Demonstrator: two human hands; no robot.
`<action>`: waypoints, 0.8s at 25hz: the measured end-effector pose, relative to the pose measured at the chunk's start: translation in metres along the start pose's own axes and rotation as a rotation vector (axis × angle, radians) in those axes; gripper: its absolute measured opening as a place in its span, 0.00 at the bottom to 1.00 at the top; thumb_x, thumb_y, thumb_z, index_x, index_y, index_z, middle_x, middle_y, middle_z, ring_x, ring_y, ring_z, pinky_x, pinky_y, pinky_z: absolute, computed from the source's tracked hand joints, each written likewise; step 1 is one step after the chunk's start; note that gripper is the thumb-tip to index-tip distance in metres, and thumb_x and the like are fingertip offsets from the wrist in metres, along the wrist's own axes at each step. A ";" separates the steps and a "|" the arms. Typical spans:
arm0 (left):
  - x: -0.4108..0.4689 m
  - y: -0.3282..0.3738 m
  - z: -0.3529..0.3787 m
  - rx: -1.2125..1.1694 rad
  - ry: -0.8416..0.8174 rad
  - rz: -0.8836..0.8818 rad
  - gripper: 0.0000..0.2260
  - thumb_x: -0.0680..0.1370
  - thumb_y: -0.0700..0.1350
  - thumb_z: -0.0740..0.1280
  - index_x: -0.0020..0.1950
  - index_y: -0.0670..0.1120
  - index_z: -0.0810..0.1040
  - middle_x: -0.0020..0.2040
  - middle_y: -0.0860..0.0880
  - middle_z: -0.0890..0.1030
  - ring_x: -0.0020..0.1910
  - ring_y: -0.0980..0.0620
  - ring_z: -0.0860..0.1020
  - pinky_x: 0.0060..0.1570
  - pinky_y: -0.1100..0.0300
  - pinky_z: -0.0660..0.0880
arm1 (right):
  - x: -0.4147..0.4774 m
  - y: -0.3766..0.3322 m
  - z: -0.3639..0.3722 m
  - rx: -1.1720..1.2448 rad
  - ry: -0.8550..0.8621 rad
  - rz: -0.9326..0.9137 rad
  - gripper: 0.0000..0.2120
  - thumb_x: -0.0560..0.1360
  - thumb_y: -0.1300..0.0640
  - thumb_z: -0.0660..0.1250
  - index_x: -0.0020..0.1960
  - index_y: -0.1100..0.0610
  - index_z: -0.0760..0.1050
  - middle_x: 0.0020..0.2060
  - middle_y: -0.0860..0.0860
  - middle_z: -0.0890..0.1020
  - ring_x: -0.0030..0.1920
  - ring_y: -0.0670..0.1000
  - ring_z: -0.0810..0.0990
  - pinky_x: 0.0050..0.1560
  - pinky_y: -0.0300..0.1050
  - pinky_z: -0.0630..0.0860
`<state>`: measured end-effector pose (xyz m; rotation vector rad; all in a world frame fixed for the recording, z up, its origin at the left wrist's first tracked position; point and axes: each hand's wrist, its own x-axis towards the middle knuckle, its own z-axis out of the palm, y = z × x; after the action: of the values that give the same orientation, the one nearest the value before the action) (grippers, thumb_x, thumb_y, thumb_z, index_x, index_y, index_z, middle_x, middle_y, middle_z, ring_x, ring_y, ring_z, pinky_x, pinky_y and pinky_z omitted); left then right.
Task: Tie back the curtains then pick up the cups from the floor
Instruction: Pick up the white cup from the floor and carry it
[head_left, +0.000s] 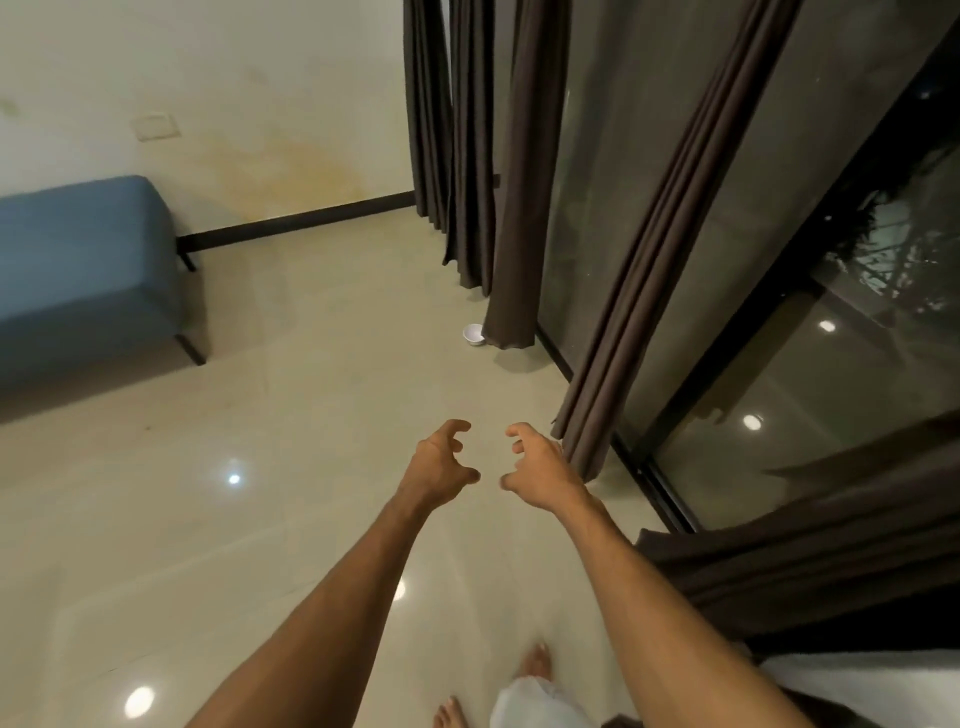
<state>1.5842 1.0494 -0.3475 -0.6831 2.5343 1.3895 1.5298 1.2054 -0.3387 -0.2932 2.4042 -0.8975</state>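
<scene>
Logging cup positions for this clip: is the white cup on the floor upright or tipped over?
Upright. The cup stands on the floor with its round open rim facing up, beside the curtain.

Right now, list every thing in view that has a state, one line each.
left hand: empty, fingers spread and half curled, above the floor
right hand: empty, fingers half curled
far curtain: hanging loose to the floor, no tie visible
near curtain: hanging in folds, no tie visible
cup: upright on the floor, mouth up, beside the far curtain's hem
</scene>
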 end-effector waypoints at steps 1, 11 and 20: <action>0.011 -0.002 -0.008 -0.004 0.013 -0.008 0.30 0.69 0.38 0.76 0.68 0.51 0.70 0.57 0.46 0.75 0.46 0.48 0.78 0.43 0.55 0.79 | 0.015 -0.009 0.000 0.001 -0.007 -0.011 0.33 0.71 0.63 0.72 0.72 0.50 0.64 0.67 0.54 0.73 0.65 0.53 0.74 0.60 0.49 0.76; 0.161 0.014 -0.082 -0.005 0.146 -0.108 0.29 0.69 0.38 0.75 0.67 0.50 0.71 0.57 0.45 0.76 0.43 0.48 0.79 0.39 0.59 0.77 | 0.190 -0.073 -0.039 0.047 -0.121 -0.064 0.33 0.73 0.59 0.73 0.74 0.52 0.63 0.68 0.55 0.71 0.64 0.55 0.75 0.60 0.48 0.75; 0.287 0.043 -0.123 -0.126 0.232 -0.152 0.21 0.71 0.41 0.73 0.63 0.50 0.75 0.55 0.46 0.77 0.45 0.47 0.81 0.36 0.60 0.76 | 0.327 -0.129 -0.078 -0.119 -0.133 -0.113 0.30 0.73 0.59 0.71 0.72 0.53 0.65 0.67 0.55 0.72 0.63 0.56 0.74 0.60 0.52 0.76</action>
<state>1.3197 0.8786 -0.3504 -1.0943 2.5130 1.5046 1.2169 1.0259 -0.3423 -0.5222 2.3402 -0.7602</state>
